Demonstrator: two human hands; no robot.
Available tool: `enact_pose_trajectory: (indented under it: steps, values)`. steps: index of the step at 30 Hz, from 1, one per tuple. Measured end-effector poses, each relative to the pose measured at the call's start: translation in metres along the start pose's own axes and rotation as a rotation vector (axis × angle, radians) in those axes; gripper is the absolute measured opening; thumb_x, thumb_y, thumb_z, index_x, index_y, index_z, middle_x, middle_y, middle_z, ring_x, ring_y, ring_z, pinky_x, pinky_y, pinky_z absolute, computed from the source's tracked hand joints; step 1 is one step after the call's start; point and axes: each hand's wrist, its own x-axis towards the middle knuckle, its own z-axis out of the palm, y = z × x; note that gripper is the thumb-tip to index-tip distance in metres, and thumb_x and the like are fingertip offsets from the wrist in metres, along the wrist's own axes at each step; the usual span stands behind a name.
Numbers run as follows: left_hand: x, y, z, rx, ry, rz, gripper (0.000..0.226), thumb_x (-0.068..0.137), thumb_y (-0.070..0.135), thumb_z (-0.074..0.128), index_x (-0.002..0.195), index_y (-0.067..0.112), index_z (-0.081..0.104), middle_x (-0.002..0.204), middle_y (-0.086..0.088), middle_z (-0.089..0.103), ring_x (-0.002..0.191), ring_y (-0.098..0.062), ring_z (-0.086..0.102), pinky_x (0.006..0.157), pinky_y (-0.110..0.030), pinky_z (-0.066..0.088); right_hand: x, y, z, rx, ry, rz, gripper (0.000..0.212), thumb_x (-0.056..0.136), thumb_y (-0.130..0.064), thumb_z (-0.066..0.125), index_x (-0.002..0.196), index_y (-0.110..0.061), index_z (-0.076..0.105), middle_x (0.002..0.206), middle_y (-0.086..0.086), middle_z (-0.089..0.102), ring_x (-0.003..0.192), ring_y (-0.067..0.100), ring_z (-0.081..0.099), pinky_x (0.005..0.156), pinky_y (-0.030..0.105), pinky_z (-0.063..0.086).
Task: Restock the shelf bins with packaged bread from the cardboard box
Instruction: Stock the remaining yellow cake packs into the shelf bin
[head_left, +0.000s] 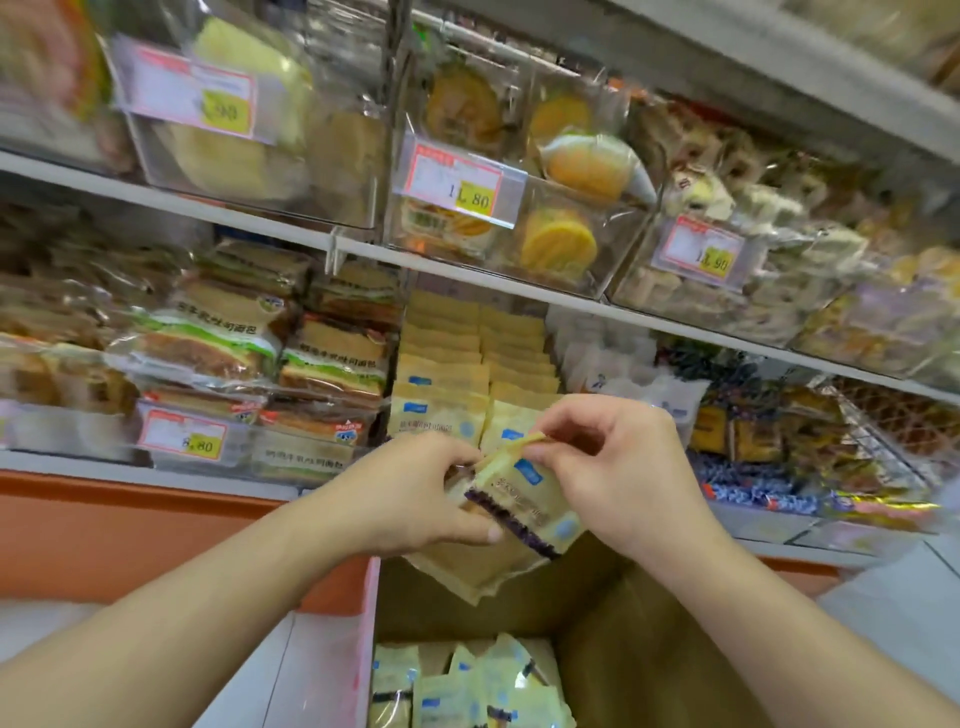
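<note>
A: Both hands on one pack?

B: Yes. The left hand (415, 488) grips the pack (524, 512) from its 9 o'clock side; the right hand (618, 467) pinches its top seam. It hangs above the box (519, 597), at 6 o'clock from the bin (467, 374).

A: Risk?

B: The seam pinch looks thin, though it's blurred. A slip drops it back in the box; forcing it into the full rows could crush it.

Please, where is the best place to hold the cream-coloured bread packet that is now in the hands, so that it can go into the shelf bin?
Probably by its flat top seal. The bread packet hangs tilted above the cardboard box; the right hand already pinches the seal from above, and the left hand steadies its side. Packets in the bin stand upright in rows, so lowering it from above suits.
</note>
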Motion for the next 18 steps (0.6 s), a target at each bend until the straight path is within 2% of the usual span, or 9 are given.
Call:
enact_pose_trajectory:
  steps: [2, 4, 6, 8, 11, 15, 18]
  values:
    - [-0.001, 0.001, -0.011, -0.058, 0.031, 0.040, 0.026, 0.078, 0.048, 0.083, 0.100, 0.042, 0.071, 0.095, 0.024, 0.072, 0.089, 0.005, 0.065, 0.081, -0.029, 0.056, 0.011, -0.010, -0.001, -0.016, -0.019, -0.105, 0.014, 0.093, -0.019, 0.079, 0.086, -0.030, 0.075, 0.083, -0.016, 0.073, 0.089, 0.003, 0.071, 0.069, 0.023, 0.059]
    - [-0.001, -0.003, -0.024, -0.055, 0.110, 0.061, 0.023, 0.079, 0.045, 0.082, 0.101, 0.044, 0.073, 0.095, 0.023, 0.073, 0.091, 0.002, 0.066, 0.081, -0.031, 0.057, 0.024, -0.019, -0.003, -0.015, -0.051, -0.157, 0.011, 0.093, -0.024, 0.080, 0.093, -0.032, 0.071, 0.087, -0.016, 0.072, 0.090, 0.004, 0.071, 0.072, 0.023, 0.058]
    - [0.002, -0.012, -0.036, -0.060, 0.239, 0.057, 0.025, 0.079, 0.045, 0.082, 0.103, 0.042, 0.074, 0.095, 0.021, 0.074, 0.090, 0.000, 0.067, 0.080, -0.036, 0.059, 0.041, -0.023, -0.006, -0.061, -0.096, -0.116, 0.025, 0.085, -0.039, 0.085, 0.102, -0.036, 0.067, 0.095, -0.019, 0.073, 0.094, 0.001, 0.070, 0.077, 0.023, 0.058]
    - [0.006, -0.023, -0.046, -0.114, 0.368, 0.042, 0.032, 0.079, 0.044, 0.084, 0.109, 0.043, 0.074, 0.097, 0.020, 0.075, 0.092, -0.003, 0.068, 0.082, -0.039, 0.060, 0.059, -0.021, -0.010, -0.192, -0.134, -0.042, 0.042, 0.075, -0.050, 0.089, 0.109, -0.039, 0.066, 0.098, -0.019, 0.073, 0.093, 0.002, 0.069, 0.078, 0.029, 0.059]
    - [0.012, -0.033, -0.052, -0.184, 0.481, 0.052, 0.039, 0.081, 0.039, 0.085, 0.117, 0.044, 0.072, 0.102, 0.023, 0.075, 0.098, -0.005, 0.069, 0.088, -0.041, 0.059, 0.079, -0.017, -0.007, -0.309, -0.181, -0.012, 0.045, 0.073, -0.044, 0.093, 0.110, -0.037, 0.068, 0.096, -0.016, 0.073, 0.091, 0.006, 0.067, 0.080, 0.038, 0.061]
    - [0.023, -0.045, -0.046, -0.214, 0.492, 0.024, 0.042, 0.081, 0.033, 0.087, 0.119, 0.043, 0.071, 0.103, 0.026, 0.074, 0.100, -0.003, 0.069, 0.091, -0.040, 0.058, 0.092, -0.008, 0.012, -0.282, -0.192, 0.003, 0.039, 0.077, -0.033, 0.093, 0.107, -0.035, 0.068, 0.098, -0.014, 0.073, 0.091, 0.010, 0.068, 0.080, 0.041, 0.062]
    - [0.031, -0.055, -0.037, -0.225, 0.466, -0.020, 0.042, 0.078, 0.031, 0.089, 0.116, 0.041, 0.073, 0.103, 0.027, 0.074, 0.101, 0.001, 0.067, 0.094, -0.038, 0.057, 0.095, 0.003, 0.026, -0.298, -0.213, 0.036, 0.035, 0.079, -0.029, 0.091, 0.102, -0.034, 0.066, 0.096, -0.009, 0.072, 0.082, 0.014, 0.070, 0.071, 0.044, 0.063]
